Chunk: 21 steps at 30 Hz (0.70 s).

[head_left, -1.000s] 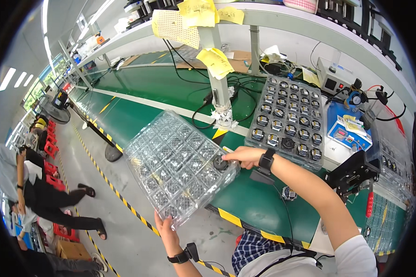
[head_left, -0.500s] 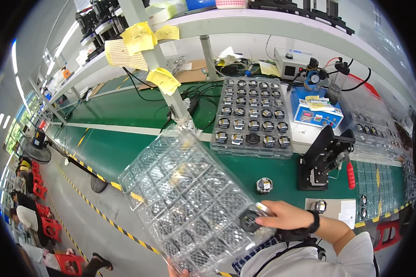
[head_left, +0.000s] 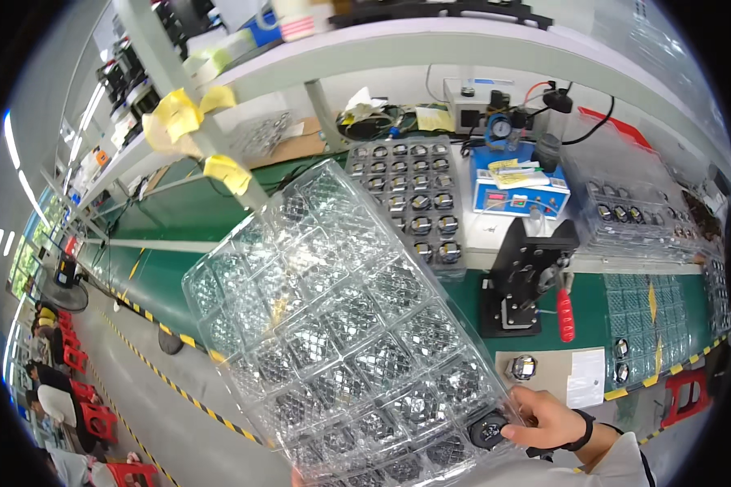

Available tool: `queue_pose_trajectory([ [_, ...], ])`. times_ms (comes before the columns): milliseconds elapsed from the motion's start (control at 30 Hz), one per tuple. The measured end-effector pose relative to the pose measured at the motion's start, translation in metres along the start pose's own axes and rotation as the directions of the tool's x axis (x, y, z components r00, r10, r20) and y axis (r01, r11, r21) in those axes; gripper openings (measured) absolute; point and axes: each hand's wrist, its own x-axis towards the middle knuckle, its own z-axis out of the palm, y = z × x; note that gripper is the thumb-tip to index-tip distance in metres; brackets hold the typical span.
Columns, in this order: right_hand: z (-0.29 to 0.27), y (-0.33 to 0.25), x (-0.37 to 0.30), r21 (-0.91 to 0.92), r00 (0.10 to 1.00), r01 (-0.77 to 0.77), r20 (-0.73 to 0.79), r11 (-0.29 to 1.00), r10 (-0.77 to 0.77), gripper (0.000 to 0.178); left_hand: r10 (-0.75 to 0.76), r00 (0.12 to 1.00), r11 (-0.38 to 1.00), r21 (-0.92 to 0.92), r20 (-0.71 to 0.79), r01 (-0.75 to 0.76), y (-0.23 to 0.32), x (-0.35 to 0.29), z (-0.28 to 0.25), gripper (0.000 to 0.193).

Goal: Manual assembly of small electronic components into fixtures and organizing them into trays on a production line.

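Observation:
A clear plastic compartment tray [head_left: 349, 325] is held up, tilted, in front of me over the bench edge. My right hand [head_left: 544, 418] grips its near right corner, thumb on a black round part [head_left: 488, 429] in the corner pocket. At the tray's lower left edge only a sliver of my left hand [head_left: 296, 477] shows, holding that edge; most of its fingers are hidden. Behind it, a partly covered tray of round metal-and-black parts [head_left: 420, 203] lies on the green bench mat. Glare blurs what the other pockets hold.
To the right stand a black hand press [head_left: 521, 284] with a red handle [head_left: 565, 315] and a blue control box [head_left: 516, 195]. One round part [head_left: 522, 368] sits on cardboard near the front edge. Stacked clear trays [head_left: 633, 203] stand farther right. A shelf post [head_left: 211, 146] rises behind the held tray.
The held tray has come closer and higher, now covering part of the filled tray and the loose round part on the mat. My right hand has moved right and down with it. The view has shifted.

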Motion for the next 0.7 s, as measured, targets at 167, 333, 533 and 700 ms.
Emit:
queue_pose_trajectory([
  [167,-0.015,0.020,-0.007,0.114,0.983,0.053,-0.183,0.992,-0.032,0.032,0.048,0.984,0.998,0.039,0.173,-0.055,-0.014,0.042,0.022,0.068],
  [333,-0.013,0.036,0.002,0.034,0.938,0.135,-0.327,0.990,-0.117,0.034,-0.023,0.908,0.993,0.118,0.417,-0.030,0.003,0.108,0.054,0.065],
  [533,0.010,0.038,0.050,-0.012,0.848,0.200,-0.498,0.980,-0.180,0.039,-0.059,0.905,0.998,0.057,0.421,0.039,0.012,0.169,0.099,0.066],
  [700,0.007,0.038,0.102,-0.001,0.800,0.195,-0.578,0.981,-0.160,0.043,-0.058,0.867,0.998,0.053,0.495,0.036,0.019,0.212,0.144,0.065],
])
